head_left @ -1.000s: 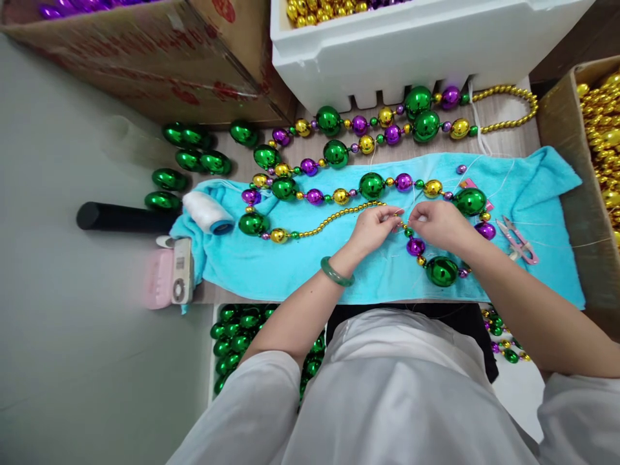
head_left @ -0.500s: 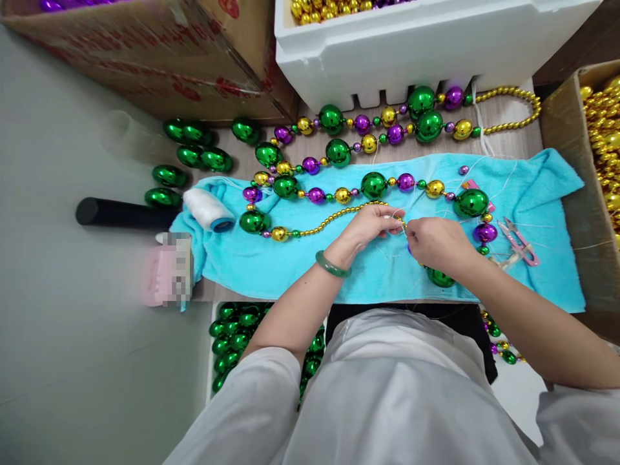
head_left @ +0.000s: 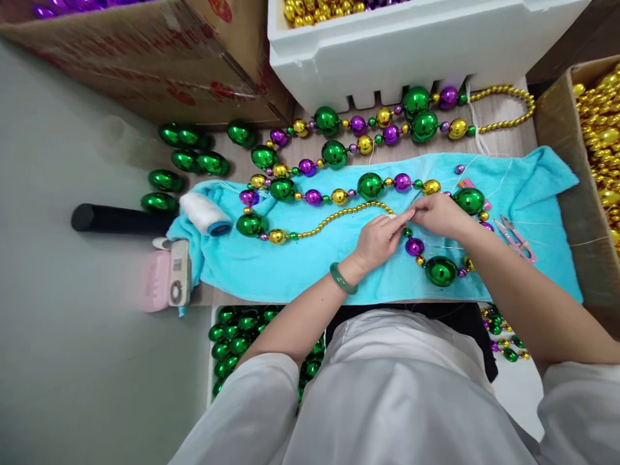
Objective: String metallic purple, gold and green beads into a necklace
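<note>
My left hand [head_left: 380, 237], with a green bangle on the wrist, is closed on the end of a bead necklace [head_left: 332, 223], where its small gold beads run up to the fingers. Fingertip to fingertip with it, my right hand [head_left: 440, 214] pinches fine white thread at the same spot. Much of the thread is hidden by the fingers. A thin needle [head_left: 443, 247] appears below the right hand. Large green, purple and gold beads of the necklace loop around both hands on a turquoise towel [head_left: 310, 271].
Pink thread snips [head_left: 517, 240] lie right of the hands. A white thread spool [head_left: 206, 214] rests at the towel's left. Another bead strand [head_left: 334, 154] lies behind. A white foam box [head_left: 411, 61] and cardboard boxes [head_left: 145, 71] border the table. Loose green beads [head_left: 210, 163] sit left.
My right hand has moved up and slightly right, and my left hand has turned and shifted slightly right. Their fingertips now meet, and the purple bead below them has come into view.
</note>
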`<state>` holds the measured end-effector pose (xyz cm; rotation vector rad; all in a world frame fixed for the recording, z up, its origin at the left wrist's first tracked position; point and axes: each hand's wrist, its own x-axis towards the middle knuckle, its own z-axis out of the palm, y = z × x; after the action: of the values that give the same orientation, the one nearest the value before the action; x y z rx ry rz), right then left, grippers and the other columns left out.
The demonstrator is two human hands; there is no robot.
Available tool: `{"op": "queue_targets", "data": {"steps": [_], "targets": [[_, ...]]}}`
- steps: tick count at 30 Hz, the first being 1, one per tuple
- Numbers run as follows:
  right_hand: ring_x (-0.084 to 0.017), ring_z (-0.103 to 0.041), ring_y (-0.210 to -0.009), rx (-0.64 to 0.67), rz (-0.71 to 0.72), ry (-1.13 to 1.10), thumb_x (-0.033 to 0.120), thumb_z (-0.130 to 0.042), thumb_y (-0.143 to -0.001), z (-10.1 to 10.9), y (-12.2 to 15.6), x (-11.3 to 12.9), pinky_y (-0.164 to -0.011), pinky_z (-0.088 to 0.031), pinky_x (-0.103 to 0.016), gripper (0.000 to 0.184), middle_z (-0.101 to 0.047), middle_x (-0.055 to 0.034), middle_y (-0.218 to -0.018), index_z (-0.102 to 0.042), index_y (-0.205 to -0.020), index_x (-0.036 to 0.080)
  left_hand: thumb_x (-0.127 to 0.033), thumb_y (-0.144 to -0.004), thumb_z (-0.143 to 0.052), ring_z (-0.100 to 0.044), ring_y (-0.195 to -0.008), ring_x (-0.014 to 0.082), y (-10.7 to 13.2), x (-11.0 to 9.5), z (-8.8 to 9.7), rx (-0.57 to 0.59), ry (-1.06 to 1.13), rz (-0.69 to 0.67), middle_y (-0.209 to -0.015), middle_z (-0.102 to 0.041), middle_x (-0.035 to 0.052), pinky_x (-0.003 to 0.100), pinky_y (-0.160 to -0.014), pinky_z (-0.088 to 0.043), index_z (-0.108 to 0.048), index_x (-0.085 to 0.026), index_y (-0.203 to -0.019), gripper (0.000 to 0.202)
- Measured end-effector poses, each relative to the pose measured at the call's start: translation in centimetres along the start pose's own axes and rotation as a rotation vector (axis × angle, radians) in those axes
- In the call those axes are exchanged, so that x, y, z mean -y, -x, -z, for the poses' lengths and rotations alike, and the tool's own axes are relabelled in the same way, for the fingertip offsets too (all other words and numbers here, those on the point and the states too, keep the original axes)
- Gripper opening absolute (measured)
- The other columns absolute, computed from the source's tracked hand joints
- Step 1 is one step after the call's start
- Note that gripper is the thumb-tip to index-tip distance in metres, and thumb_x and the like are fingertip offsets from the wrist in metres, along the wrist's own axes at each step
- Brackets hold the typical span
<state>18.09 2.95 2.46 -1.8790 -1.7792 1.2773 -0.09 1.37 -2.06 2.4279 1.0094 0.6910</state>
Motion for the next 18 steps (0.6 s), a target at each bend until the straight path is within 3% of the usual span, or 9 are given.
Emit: {"op": "queue_targets", "data": {"steps": [6,11,18], "targets": [[-0.009,-0.042,-0.055,0.184,-0.032,-0.267,0.02,-0.06,-0.067,-0.05,-0.67,-0.51,-0.053,-0.034,-0.023,0.018,-0.051,0.0042,-0.055,-0.074,-0.077,0.014,-0.018,-0.096,-0.039,-0.054,-0.071,0.0176,0.56,0.63,-0.9,-0.118,-0.315,-0.132,-0.07,-0.065,0.0043,0.03,-0.069,-0.045,-0.066,-0.021,-0.122,0.037],[-0.007,-0.036,-0.051,0.157,-0.088,-0.25,0.02,-0.062,-0.065,0.09,-0.66,-0.11,-0.05,-0.029,-0.022,0.007,-0.046,0.0051,-0.052,-0.065,-0.064,0.014,-0.018,-0.096,-0.038,-0.053,-0.071,0.017,0.55,0.72,-0.87,-0.146,-0.379,-0.142,-0.069,-0.063,0.004,0.03,-0.07,-0.042,-0.067,-0.024,-0.121,0.038],[-0.008,-0.039,-0.045,0.163,-0.158,-0.263,0.015,-0.061,-0.069,0.12,-0.81,0.08,-0.045,-0.029,-0.023,0.006,-0.047,0.0038,-0.049,-0.061,-0.063,0.016,-0.022,-0.097,-0.037,-0.053,-0.073,0.018,0.58,0.82,-1.09,-0.144,-0.388,-0.111,-0.065,-0.058,0.0049,0.032,-0.068,-0.038,-0.064,-0.02,-0.125,0.038]]}}
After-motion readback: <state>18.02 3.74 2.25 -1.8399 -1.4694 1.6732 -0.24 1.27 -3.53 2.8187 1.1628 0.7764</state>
